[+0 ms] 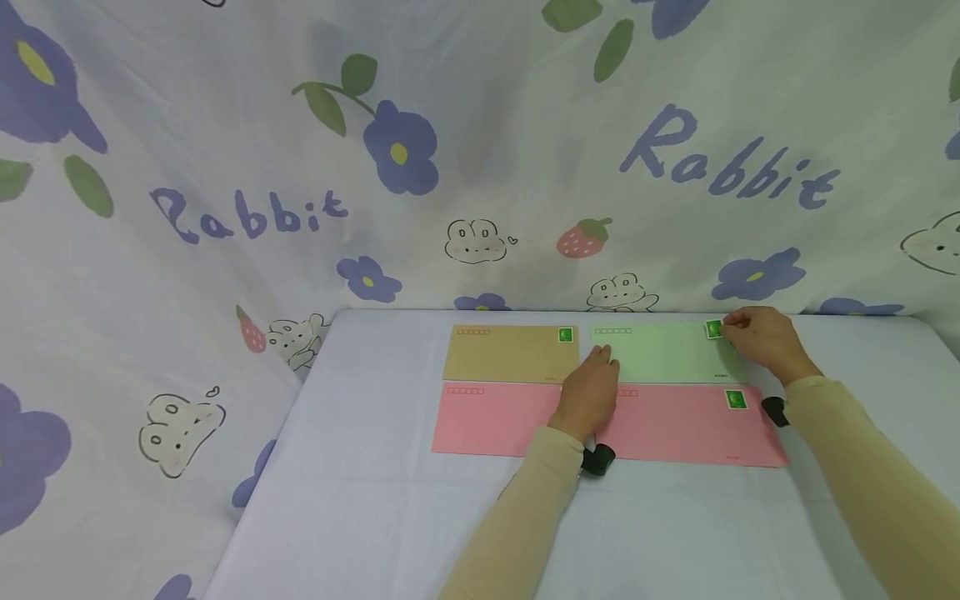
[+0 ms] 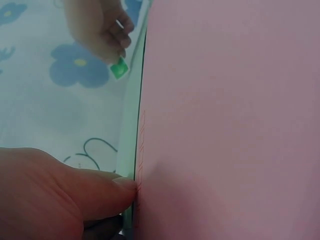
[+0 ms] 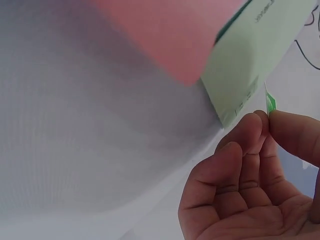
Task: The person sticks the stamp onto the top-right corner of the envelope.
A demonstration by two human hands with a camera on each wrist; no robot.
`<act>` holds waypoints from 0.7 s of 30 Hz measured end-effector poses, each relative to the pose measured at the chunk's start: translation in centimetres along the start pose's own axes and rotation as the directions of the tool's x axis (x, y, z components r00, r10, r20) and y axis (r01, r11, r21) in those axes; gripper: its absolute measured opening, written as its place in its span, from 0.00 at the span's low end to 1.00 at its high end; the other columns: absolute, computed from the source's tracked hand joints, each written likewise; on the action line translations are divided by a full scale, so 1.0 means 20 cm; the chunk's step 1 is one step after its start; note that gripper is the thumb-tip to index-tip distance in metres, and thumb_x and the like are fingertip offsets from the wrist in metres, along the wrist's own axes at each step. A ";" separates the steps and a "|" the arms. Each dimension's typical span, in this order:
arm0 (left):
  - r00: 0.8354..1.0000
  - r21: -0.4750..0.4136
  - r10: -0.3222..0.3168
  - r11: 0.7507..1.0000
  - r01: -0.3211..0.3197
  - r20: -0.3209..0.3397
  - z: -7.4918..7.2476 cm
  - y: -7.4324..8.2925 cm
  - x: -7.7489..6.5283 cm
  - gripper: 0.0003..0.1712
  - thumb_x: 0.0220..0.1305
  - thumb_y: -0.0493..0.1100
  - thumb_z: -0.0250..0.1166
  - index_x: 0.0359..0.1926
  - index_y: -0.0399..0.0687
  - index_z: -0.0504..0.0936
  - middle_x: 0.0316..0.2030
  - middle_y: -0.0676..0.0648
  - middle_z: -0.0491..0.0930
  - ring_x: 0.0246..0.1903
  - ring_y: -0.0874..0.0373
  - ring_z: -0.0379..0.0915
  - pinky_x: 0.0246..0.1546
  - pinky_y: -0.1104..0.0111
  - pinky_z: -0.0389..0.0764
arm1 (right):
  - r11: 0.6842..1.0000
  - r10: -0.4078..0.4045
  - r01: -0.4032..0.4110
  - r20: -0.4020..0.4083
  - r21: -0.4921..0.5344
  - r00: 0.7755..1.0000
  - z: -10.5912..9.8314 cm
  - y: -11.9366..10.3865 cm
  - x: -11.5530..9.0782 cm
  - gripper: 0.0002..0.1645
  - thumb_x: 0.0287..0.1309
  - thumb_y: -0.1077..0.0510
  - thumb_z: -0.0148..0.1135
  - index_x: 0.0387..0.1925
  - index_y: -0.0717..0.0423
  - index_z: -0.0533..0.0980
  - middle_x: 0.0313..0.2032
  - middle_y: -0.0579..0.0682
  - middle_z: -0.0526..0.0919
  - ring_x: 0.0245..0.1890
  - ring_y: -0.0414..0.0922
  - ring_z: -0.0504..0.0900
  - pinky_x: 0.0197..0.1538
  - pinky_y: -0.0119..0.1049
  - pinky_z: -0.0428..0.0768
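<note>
Between thumb and finger my right hand (image 1: 767,340) pinches a small green stamp (image 1: 714,329) by its edge, at the top right corner of the light green envelope (image 1: 667,358). In the right wrist view the stamp (image 3: 270,102) stands edge-on at the fingertips, apart from the paper. My left hand (image 1: 588,392) rests on the left parts of the green envelope and the pink envelope (image 1: 675,425) below it. Its thumb (image 2: 107,192) lies at the border of these two envelopes.
A tan envelope (image 1: 510,354) with a green stamp (image 1: 566,335) lies at the back left. Another pink envelope (image 1: 491,421) lies in front of it, its right end hidden by my left hand. The right pink envelope bears a stamp (image 1: 737,400). A patterned curtain (image 1: 480,167) hangs behind the white table (image 1: 360,433).
</note>
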State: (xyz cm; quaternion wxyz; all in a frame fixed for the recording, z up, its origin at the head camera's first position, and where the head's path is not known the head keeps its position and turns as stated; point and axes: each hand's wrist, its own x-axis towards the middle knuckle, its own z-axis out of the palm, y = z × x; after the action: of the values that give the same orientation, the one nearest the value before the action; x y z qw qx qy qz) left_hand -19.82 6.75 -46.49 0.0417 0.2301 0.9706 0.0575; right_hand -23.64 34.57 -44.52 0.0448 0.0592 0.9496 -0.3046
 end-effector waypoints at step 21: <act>1.000 0.014 0.005 1.000 -0.005 -0.008 0.01 0.00 0.01 0.22 0.73 0.38 0.60 0.65 0.47 0.78 0.72 0.49 0.67 0.73 0.60 0.57 0.69 0.72 0.62 | 0.996 -0.040 0.044 0.054 -0.078 0.998 -0.01 0.02 0.06 0.25 0.67 0.56 0.53 0.51 0.77 0.75 0.48 0.73 0.78 0.47 0.66 0.77 0.47 0.59 0.77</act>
State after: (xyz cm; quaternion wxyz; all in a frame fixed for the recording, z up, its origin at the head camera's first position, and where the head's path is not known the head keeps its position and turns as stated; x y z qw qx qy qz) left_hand -19.92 6.78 -46.78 0.0362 0.2326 0.9705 0.0518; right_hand -24.84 35.22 -44.74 0.0654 0.0294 0.9604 -0.2691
